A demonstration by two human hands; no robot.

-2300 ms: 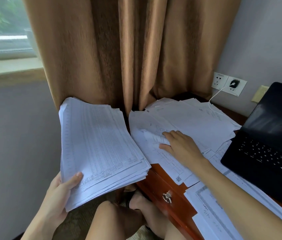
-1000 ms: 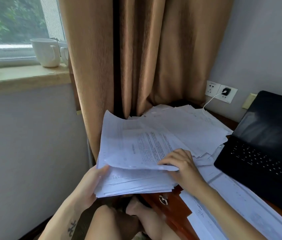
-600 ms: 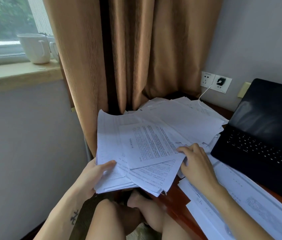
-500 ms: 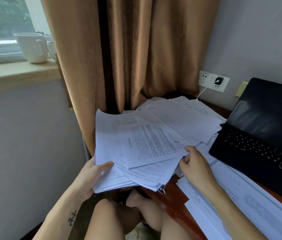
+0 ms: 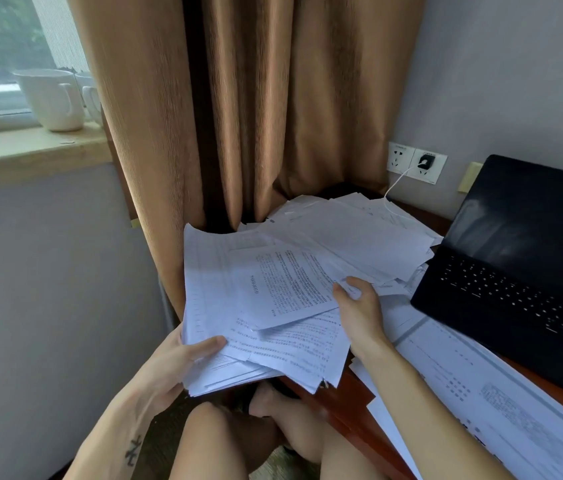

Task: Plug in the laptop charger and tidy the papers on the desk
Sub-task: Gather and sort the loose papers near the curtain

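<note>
Fingers (image 5: 358, 283) seemingly around paper stack (image 5: 273, 289).

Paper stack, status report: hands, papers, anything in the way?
Left hand grips paper stack's near corner. Right hand pinches a sheet beside it. Charger plugged in; loose sheets crowd desk by laptop.

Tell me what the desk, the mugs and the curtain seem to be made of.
Desk: looks like wood under a glossy reddish-brown varnish; its edge shows a sheen, though veneer cannot be ruled out. Mugs: probably glazed white ceramic, smooth, with thick walls and handles. Curtain: woven tan fabric, matte, with fine vertical ribbing and soft folds.
</note>
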